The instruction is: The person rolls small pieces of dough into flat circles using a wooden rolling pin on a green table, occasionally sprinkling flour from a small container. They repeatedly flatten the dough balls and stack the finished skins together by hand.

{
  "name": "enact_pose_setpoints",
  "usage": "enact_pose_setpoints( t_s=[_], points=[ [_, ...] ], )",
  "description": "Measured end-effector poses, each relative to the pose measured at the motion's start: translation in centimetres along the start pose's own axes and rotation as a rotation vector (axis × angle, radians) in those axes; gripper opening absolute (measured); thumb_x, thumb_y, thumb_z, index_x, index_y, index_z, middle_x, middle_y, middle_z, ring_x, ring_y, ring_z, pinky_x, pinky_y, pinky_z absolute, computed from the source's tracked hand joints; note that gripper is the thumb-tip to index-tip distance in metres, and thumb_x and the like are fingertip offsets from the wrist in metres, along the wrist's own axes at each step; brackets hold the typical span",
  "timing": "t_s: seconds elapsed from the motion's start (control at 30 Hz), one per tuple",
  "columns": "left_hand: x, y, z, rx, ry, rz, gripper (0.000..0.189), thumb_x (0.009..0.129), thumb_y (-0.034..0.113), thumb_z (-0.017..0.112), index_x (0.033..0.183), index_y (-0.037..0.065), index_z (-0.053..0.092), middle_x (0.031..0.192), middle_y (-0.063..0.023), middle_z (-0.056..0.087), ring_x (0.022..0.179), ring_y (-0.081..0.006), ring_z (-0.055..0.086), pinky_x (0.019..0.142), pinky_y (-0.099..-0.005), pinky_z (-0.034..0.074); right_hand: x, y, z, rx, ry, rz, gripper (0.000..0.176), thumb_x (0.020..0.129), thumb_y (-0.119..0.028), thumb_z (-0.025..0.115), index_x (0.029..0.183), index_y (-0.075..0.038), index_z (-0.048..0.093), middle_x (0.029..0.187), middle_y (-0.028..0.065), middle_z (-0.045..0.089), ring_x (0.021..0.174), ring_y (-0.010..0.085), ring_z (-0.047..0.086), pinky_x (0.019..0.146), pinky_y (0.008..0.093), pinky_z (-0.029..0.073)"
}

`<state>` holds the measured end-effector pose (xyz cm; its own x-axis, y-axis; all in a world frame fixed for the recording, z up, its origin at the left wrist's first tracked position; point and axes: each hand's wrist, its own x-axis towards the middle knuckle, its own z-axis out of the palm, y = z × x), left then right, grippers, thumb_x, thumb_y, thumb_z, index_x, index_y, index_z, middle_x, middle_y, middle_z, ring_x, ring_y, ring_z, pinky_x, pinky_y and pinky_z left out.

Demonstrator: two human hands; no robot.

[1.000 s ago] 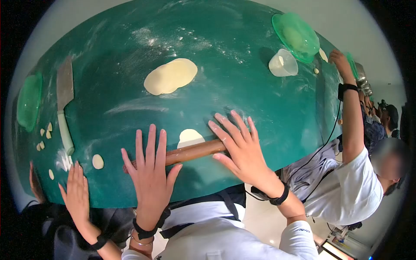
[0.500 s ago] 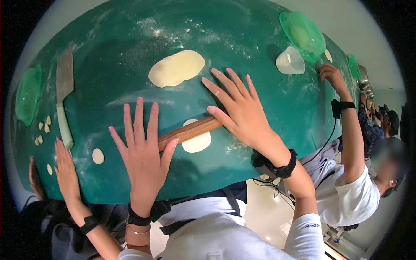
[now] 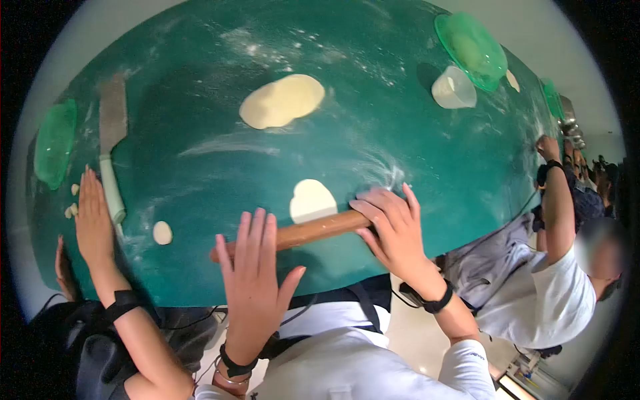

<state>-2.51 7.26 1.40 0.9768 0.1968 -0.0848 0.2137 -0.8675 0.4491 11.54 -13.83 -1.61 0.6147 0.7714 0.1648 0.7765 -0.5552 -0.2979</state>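
A wooden rolling pin (image 3: pixel 310 230) lies slightly slanted near the close edge of the green table, overlapping the near side of a thin dough piece (image 3: pixel 313 199). My left hand (image 3: pixel 253 283) rests across its left part with the fingers stretched out flat and the thumb apart. Around the right end, my right hand (image 3: pixel 395 230) has its fingers bent over the pin and the thumb on the near side. Farther out sits a larger flattened dough sheet (image 3: pixel 283 100), touched by neither hand. To the left is a small round dough disc (image 3: pixel 163 233).
A cleaver (image 3: pixel 113 123) with a pale green handle lies at left, beside another person's hand (image 3: pixel 95 220) and small dough bits. At the upper right stand a translucent cup (image 3: pixel 455 90) and a green plastic basket (image 3: pixel 472 53). Another person's hand (image 3: pixel 549 148) is at the right edge.
The rolling pin has come back toward me, uncovering more of the dough piece. My right hand has moved down and curled round its end; my left hand has shifted right and nearer.
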Motion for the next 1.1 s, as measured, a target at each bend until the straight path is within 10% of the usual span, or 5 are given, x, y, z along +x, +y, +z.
enact_pose_setpoints(
  t_s=[0.33,1.1],
  points=[
    [5.2,0.4,-0.9,-0.046,0.246,0.206,0.05,0.086,0.017,0.068,0.131,0.002,0.055,0.129,-0.017,0.055,0.122,-0.034,0.052,0.099,-0.0413,0.045,-1.2,0.0,0.7,-0.013,0.207,-0.151,0.048,0.07,-0.011,0.08,0.116,-0.019,0.067,0.105,-0.0015,0.064,0.099,0.0181,0.061,0.111,0.0459,0.03],
    [9.2,0.2,1.0,-0.319,0.048,0.2,0.021,0.082,0.007,0.068,0.094,0.004,0.052,0.09,-0.0127,0.052,0.089,-0.0326,0.054,0.079,-0.0415,0.042,-1.1,0.1,0.5,0.033,0.235,-0.147,0.048,0.069,-0.009,0.08,0.115,-0.02,0.07,0.101,-0.0034,0.064,0.093,0.0161,0.063,0.11,0.0434,0.031]
  ],
)
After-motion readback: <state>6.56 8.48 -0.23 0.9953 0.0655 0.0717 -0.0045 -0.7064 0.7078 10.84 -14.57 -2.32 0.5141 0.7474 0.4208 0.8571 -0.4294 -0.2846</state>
